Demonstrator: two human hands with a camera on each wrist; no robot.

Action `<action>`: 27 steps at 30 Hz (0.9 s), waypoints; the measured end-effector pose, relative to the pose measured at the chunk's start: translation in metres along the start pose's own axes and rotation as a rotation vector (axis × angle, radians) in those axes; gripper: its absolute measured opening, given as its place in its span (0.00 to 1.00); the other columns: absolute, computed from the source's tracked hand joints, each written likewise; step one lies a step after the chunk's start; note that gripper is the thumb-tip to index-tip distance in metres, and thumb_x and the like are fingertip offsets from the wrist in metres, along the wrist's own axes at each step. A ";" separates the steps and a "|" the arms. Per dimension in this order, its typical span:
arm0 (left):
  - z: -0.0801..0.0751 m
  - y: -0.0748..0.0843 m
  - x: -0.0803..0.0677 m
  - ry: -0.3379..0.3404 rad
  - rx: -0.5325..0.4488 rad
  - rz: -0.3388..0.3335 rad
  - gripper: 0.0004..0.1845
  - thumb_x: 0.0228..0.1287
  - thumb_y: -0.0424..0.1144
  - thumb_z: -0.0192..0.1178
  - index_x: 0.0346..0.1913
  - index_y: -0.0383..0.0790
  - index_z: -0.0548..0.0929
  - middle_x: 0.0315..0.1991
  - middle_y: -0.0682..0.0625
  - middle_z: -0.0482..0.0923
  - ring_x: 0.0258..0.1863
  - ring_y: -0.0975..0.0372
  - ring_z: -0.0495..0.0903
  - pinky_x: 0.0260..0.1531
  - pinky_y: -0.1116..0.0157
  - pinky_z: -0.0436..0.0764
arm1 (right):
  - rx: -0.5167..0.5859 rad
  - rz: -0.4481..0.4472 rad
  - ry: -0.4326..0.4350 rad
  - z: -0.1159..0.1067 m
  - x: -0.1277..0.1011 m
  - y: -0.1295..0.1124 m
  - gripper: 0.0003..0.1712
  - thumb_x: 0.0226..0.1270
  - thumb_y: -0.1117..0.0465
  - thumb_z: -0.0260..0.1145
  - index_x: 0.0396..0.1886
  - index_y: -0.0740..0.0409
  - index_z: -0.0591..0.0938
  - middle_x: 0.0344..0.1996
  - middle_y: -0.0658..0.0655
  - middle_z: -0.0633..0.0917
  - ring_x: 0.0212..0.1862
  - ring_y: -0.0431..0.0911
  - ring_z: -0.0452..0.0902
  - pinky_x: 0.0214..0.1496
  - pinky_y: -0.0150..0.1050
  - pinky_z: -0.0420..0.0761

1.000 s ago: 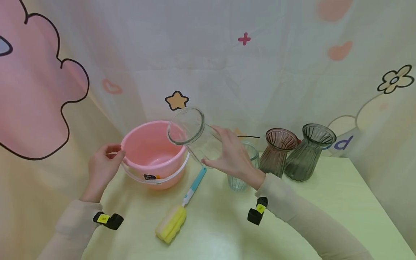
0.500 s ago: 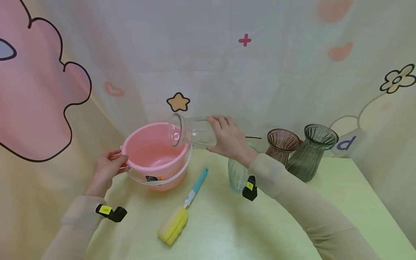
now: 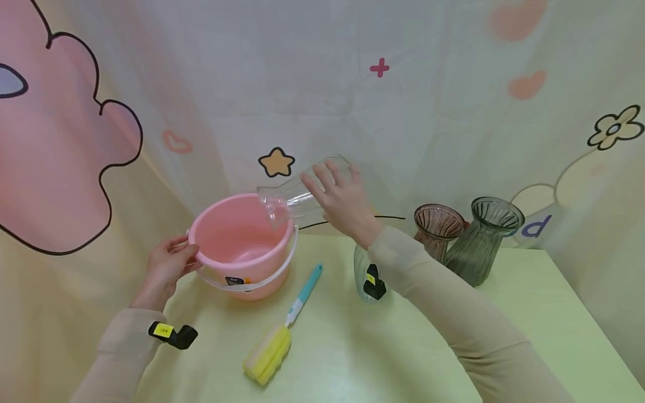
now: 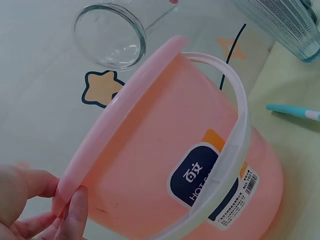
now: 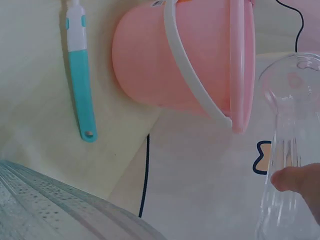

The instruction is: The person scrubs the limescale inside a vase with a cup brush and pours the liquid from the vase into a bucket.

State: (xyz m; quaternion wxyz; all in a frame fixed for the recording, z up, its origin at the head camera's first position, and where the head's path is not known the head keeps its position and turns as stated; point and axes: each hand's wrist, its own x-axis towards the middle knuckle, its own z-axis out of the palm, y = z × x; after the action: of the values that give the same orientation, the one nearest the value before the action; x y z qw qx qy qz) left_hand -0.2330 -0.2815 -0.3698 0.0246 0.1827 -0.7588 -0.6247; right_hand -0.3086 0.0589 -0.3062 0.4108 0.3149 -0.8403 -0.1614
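While my L hand (image 3: 168,266) pinches the pink bucket (image 3: 237,246) rim at frame center-left, my R hand (image 3: 342,201) grips the clear vase (image 3: 287,198) tipped mouth-down over it, so I'd keep the mouth inside the rim & tilt slowly w/o clinking.

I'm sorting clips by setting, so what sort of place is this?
Probably a staged indoor corner, not a real kitchen: a cartoon-printed cloth backdrop hangs behind a pale green table holding a pink bucket, glass vases and a sponge brush.

Beige long sleeves (image 3: 453,313), black wrist cameras (image 3: 173,334), yellow labels (image 3: 163,329)
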 end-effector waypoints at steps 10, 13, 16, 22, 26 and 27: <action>0.000 -0.002 0.000 0.003 -0.071 -0.003 0.32 0.62 0.38 0.56 0.67 0.33 0.57 0.46 0.46 0.69 0.26 0.71 0.80 0.32 0.71 0.81 | -0.305 -0.166 0.085 -0.004 0.007 -0.009 0.50 0.44 0.47 0.69 0.69 0.42 0.56 0.67 0.53 0.60 0.67 0.50 0.53 0.64 0.56 0.57; 0.000 -0.002 0.000 0.009 -0.064 -0.005 0.32 0.62 0.38 0.56 0.67 0.33 0.58 0.46 0.46 0.69 0.26 0.71 0.80 0.32 0.71 0.80 | -0.294 -0.145 0.096 -0.003 0.004 -0.009 0.49 0.45 0.49 0.69 0.68 0.42 0.57 0.66 0.52 0.61 0.67 0.50 0.54 0.63 0.56 0.58; 0.000 -0.002 -0.001 0.011 -0.056 -0.012 0.32 0.62 0.39 0.56 0.67 0.34 0.58 0.46 0.46 0.70 0.26 0.71 0.80 0.33 0.71 0.80 | -0.216 -0.100 0.089 -0.001 0.000 -0.008 0.46 0.47 0.52 0.68 0.68 0.43 0.59 0.65 0.53 0.64 0.66 0.51 0.56 0.62 0.57 0.60; 0.000 -0.004 -0.001 0.016 -0.031 -0.007 0.32 0.63 0.41 0.55 0.67 0.35 0.57 0.47 0.47 0.69 0.26 0.72 0.80 0.33 0.71 0.80 | 0.035 0.037 0.160 0.006 -0.006 -0.006 0.48 0.41 0.43 0.73 0.64 0.49 0.64 0.60 0.57 0.69 0.62 0.54 0.63 0.54 0.57 0.69; 0.001 -0.005 -0.002 0.054 0.049 0.021 0.31 0.63 0.44 0.55 0.66 0.35 0.60 0.52 0.45 0.68 0.31 0.70 0.79 0.34 0.72 0.80 | 0.220 0.152 0.181 0.005 -0.009 -0.006 0.53 0.36 0.40 0.75 0.63 0.53 0.63 0.58 0.58 0.70 0.59 0.55 0.64 0.52 0.54 0.71; 0.002 -0.005 -0.003 0.076 0.085 0.036 0.31 0.63 0.45 0.54 0.66 0.36 0.61 0.54 0.44 0.68 0.35 0.68 0.78 0.36 0.72 0.80 | 0.265 0.177 0.183 0.004 -0.010 -0.006 0.53 0.36 0.40 0.75 0.63 0.53 0.63 0.58 0.58 0.69 0.59 0.55 0.64 0.51 0.54 0.71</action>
State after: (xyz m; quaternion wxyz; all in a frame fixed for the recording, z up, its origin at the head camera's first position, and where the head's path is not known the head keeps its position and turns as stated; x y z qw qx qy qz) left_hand -0.2296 -0.2797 -0.3745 0.0568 0.1937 -0.7864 -0.5838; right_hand -0.3044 0.0613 -0.3179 0.4531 0.3045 -0.8377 0.0168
